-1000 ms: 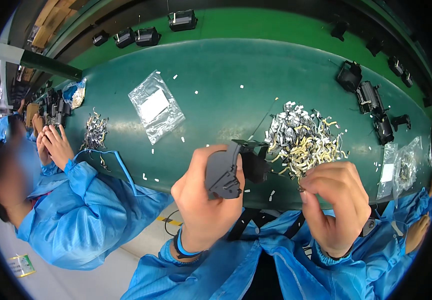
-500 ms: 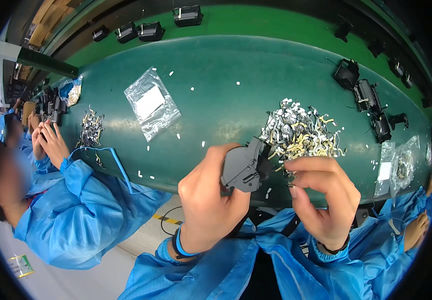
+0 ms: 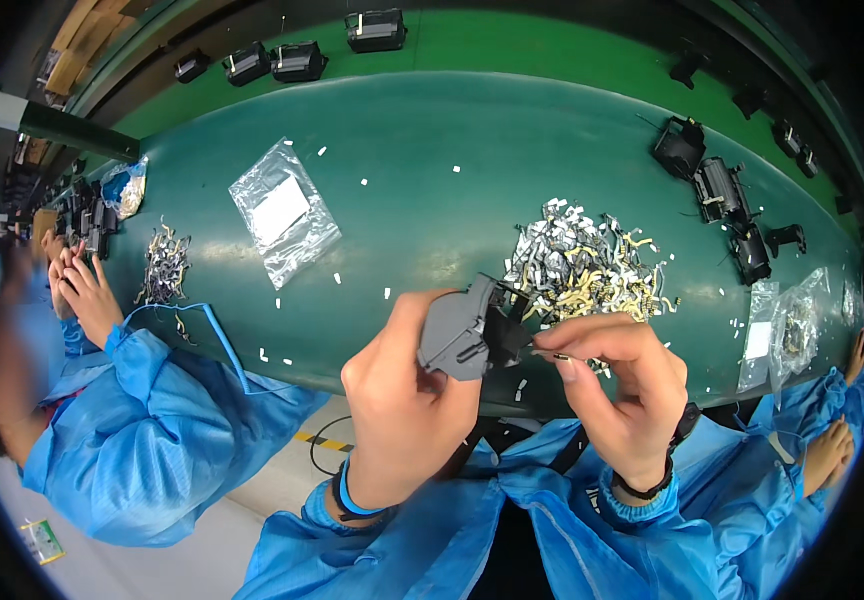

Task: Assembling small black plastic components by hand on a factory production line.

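My left hand (image 3: 402, 400) is wrapped round a dark grey plastic housing (image 3: 455, 335) with a rounded side, held above the near edge of the green table. Thumb and forefinger of my right hand (image 3: 624, 385) are pinched on a small dark piece with a pale glint (image 3: 558, 357); its exact kind is too small to make out. That pinch is close against the black right end of the housing, and whether the two touch is hard to see. Just beyond lies a heap of short wire cables (image 3: 587, 265), black, white and yellow, with small white ends.
A clear bag with a white label (image 3: 284, 212) lies left of centre. Several black housings (image 3: 720, 190) stand at the right, near more clear bags (image 3: 797, 325). A co-worker in blue (image 3: 172, 430) sits at the left beside a smaller cable heap (image 3: 166, 262). White bits (image 3: 387, 293) are scattered about.
My right hand has moved left with the small dark piece, bringing it up to the housing. The whole view has shifted slightly; my left hand keeps its hold on the housing.
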### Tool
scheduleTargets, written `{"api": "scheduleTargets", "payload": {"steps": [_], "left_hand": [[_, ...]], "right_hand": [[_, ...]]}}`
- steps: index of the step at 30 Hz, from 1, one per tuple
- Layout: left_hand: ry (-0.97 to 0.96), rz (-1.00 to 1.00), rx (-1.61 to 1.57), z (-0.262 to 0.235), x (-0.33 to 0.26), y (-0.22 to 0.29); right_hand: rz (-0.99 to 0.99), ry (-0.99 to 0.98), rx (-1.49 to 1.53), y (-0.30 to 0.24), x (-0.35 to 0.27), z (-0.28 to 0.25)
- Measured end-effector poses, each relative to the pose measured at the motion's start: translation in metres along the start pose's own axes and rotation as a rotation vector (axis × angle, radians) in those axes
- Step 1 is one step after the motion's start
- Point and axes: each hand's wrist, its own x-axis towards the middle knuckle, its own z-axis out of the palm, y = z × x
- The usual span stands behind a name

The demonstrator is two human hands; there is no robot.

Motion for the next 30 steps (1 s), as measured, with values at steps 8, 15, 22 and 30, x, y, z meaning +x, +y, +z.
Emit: {"api": "scheduleTargets", "payload": {"steps": [8, 15, 22, 30], "left_hand": [[0.011, -0.060, -0.066, 0.001, 0.002, -0.001], [-0.005, -0.057, -0.071, 0.003, 0.000, -0.005], [-0.057, -0.246, -0.398, 0.002, 0.001, -0.006], [-0.092, -0.441, -0.743, 0.013, -0.005, -0.005]], "right_hand": [[-0.179, 0.005, -0.297, 0.002, 0.003, 0.006], [0.062, 0.025, -0.223, -0.006, 0.000, 0.011], [0.429, -0.095, 0.204, 0.008, -0.002, 0.001], [0.083, 0.014, 0.190, 0.012, -0.005, 0.018]]}}
